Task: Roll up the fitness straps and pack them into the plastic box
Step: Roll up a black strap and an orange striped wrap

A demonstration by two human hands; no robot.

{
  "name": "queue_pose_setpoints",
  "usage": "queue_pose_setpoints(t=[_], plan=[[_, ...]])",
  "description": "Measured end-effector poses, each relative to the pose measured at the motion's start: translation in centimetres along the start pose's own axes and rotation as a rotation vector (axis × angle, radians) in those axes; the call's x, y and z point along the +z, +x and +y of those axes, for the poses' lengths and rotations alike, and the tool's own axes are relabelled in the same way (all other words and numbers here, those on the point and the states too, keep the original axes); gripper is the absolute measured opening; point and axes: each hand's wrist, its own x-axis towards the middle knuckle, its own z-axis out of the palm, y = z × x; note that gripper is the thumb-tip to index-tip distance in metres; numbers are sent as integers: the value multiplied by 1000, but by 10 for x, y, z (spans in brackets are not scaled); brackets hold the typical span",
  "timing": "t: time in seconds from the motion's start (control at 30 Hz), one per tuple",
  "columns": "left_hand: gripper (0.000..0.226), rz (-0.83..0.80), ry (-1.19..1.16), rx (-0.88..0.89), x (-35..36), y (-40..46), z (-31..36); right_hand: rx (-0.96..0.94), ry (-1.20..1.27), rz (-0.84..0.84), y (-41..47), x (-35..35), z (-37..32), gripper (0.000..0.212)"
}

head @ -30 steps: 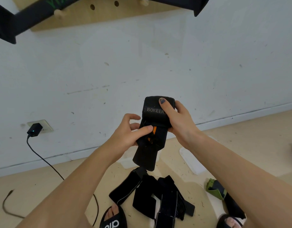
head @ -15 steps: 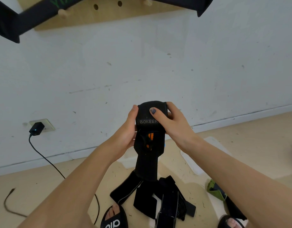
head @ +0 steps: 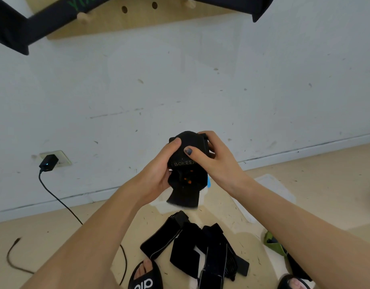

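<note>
While seen from the head camera, held up in front of the white wall [head: 200,90]: a black fitness strap marked BOKEER [head: 187,161], mostly wound into a thick roll, a short loose tail hanging below the hands. Left hand [head: 159,170] curled round the roll's left side, thumb pressed on its upper front; right hand [head: 213,159] wrapped over the top and right side, thumb laid flat across the face, fingers curled behind and out of sight. Rolling step in hand, judged close to done for this strap. Next move likely calls for winding in the last tail, fastening it if a closure exists, then lowering the roll into the clear plastic box [head: 165,205], partly hidden on the floor just below the hands; what seems to be its lid [head: 273,188] lying beside it to the right. More work left, by the look of things: a heap of unrolled black straps [head: 200,247] on the floor between the slippered feet, and a green-edged strap [head: 273,243] near the right forearm. Tight grip needed, lest the roll spring loose.
</note>
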Motion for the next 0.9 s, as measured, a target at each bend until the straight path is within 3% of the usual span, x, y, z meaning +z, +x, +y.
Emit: queue_pose_setpoints(t=[0.2,0.4,0.5,0.7,0.8,0.9], plan=[[36,7,-88,34,-4,-1,-1,9,0,-59,-2,-4,3,32],[21,60,59,192,-6,3,-5,180,169,-99,-2,-4,-4,27],[26,67,128,246,-6,5,-6,253,172,-99,-2,-5,-5,33],[36,16,79,203,-2,4,-7,205,212,-83,1,-9,-3,35],[24,25,40,164,2,4,-8,158,133,-76,0,-9,0,34],[30,53,39,133,4,3,-8,97,16,-67,-2,-8,0,25]])
